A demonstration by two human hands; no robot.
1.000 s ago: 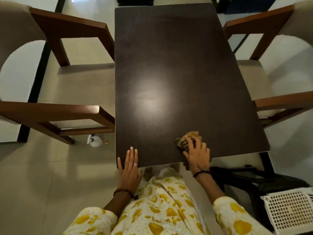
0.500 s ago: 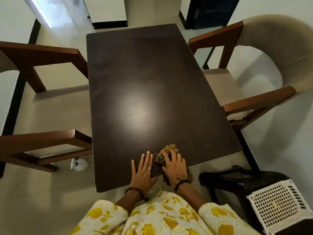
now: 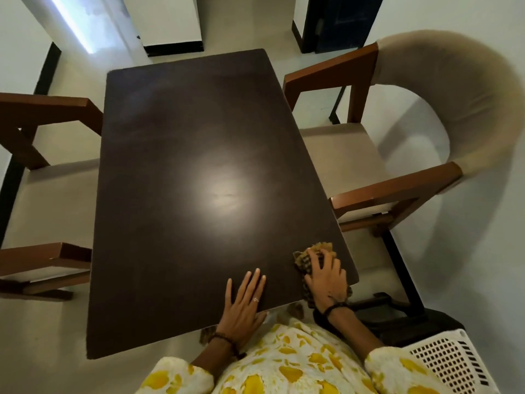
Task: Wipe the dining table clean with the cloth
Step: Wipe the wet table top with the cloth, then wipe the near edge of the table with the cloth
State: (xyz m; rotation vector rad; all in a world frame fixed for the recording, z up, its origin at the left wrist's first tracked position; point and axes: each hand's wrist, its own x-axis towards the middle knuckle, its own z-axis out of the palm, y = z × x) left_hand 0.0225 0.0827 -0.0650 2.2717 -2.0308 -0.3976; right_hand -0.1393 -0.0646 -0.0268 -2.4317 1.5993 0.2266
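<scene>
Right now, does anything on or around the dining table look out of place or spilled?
Nothing stands out. The dining table shows no spill, only a light reflection. The right hand presses the cloth near its right corner; the left hand rests flat.

Tabletop (image 3: pixel 199 155) lies bare beyond both hands.

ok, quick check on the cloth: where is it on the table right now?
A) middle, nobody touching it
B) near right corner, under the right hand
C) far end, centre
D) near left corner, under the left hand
B: the checked cloth lies at the near right corner of the table, with the right hand spread on top of it; the left hand rests flat on bare wood beside it.
</scene>
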